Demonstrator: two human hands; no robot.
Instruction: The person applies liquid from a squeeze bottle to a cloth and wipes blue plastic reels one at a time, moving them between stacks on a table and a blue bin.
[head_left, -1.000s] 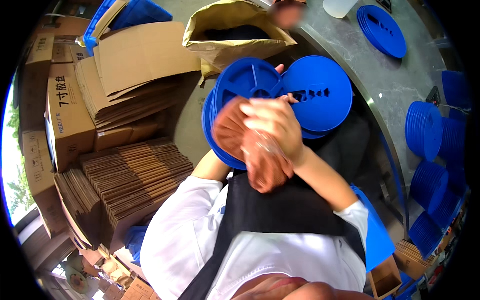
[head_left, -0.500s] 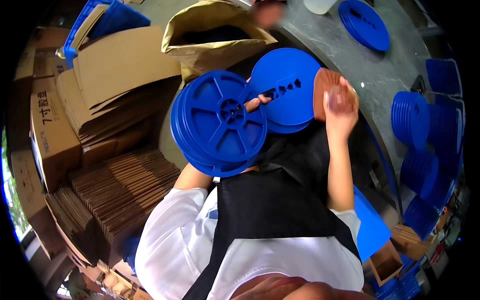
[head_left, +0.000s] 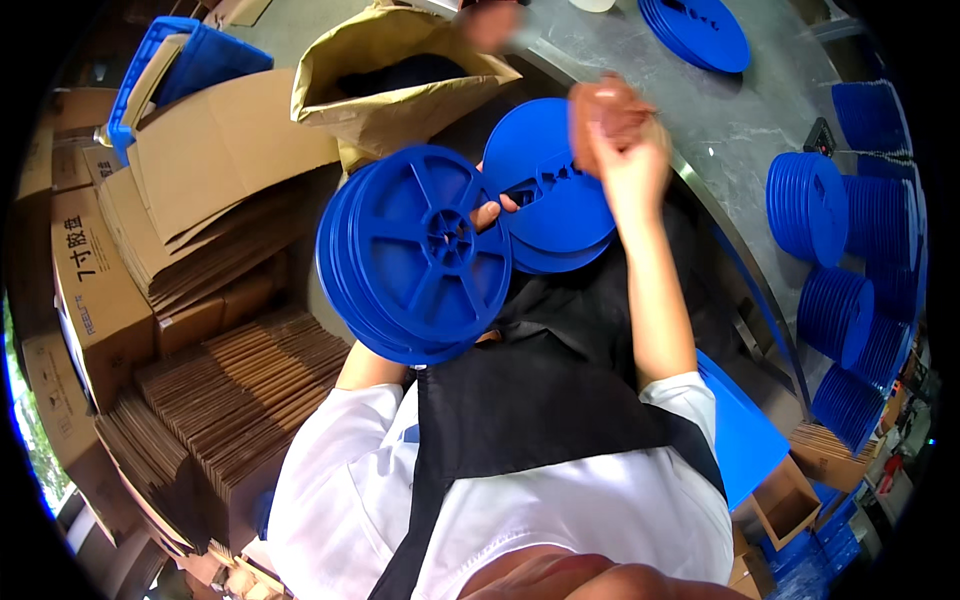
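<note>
My left hand is mostly hidden behind a stack of blue plastic reels, which it holds on edge in front of my chest; only its fingertips show beside the hub. Another blue reel stands just behind, to the right. My right hand is raised above that reel, near the edge of the grey table. It is closed on a crumpled brown piece; I cannot tell what that piece is.
An open brown paper sack stands ahead. Flattened cardboard cartons and boxes pile up on the left, with a blue crate behind. Stacks of blue reels cover the table on the right, more at the far end.
My right hand has lifted away from the reels, up and to the right, taking the brown piece with it. The reel stack in my left hand has shifted left and down.
</note>
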